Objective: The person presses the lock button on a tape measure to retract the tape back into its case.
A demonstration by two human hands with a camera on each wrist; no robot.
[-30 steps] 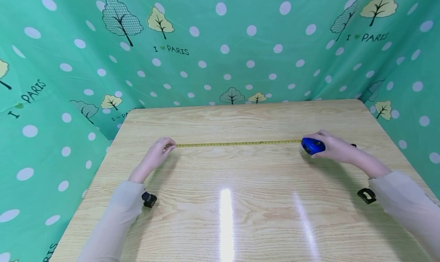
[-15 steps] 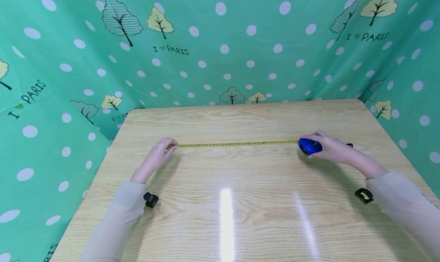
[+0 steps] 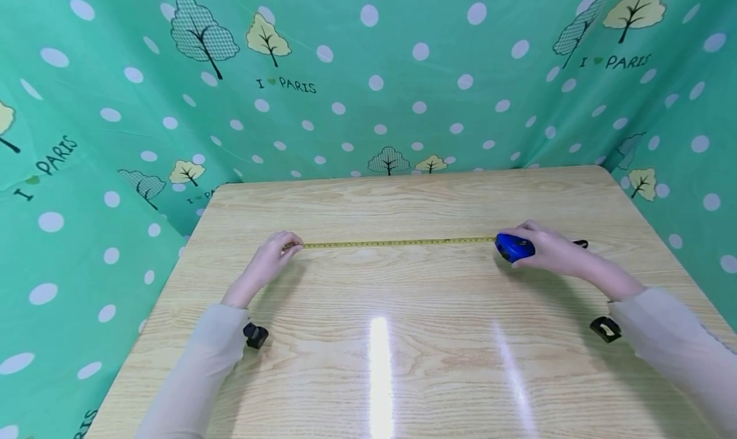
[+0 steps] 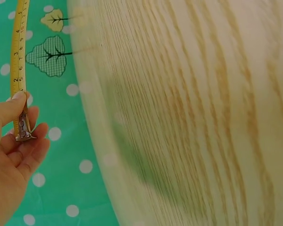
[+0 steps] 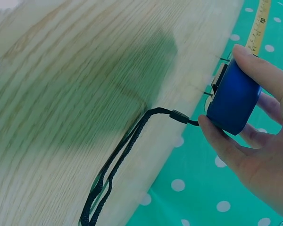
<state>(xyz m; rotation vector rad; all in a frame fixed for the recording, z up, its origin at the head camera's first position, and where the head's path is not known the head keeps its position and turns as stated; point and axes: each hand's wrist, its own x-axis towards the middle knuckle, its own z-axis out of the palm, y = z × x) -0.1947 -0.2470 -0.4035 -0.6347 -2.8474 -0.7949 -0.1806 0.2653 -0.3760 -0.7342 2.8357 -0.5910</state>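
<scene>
A yellow tape measure blade [image 3: 397, 242] stretches nearly level between the two hands, above the table. At its left end my left hand [image 3: 270, 260] pinches the blade between thumb and fingers. The metal end hook [image 4: 24, 134] sticks out below the thumb in the left wrist view. My right hand [image 3: 549, 250] grips the blue tape measure case [image 3: 514, 247], thumb on one side and fingers on the other. From the case hangs a black wrist strap [image 5: 141, 122], its loop trailing down in the right wrist view.
The pale wood-grain table [image 3: 437, 349] lies under both arms, with bright light reflections on its front part. A green dotted curtain [image 3: 368, 74] stands behind and at both sides. Black wrist-worn devices [image 3: 256, 335] show below the sleeves.
The right hand has shifted slightly left with the case. The left hand has moved slightly right. The stretch of blade between them is somewhat shorter.
</scene>
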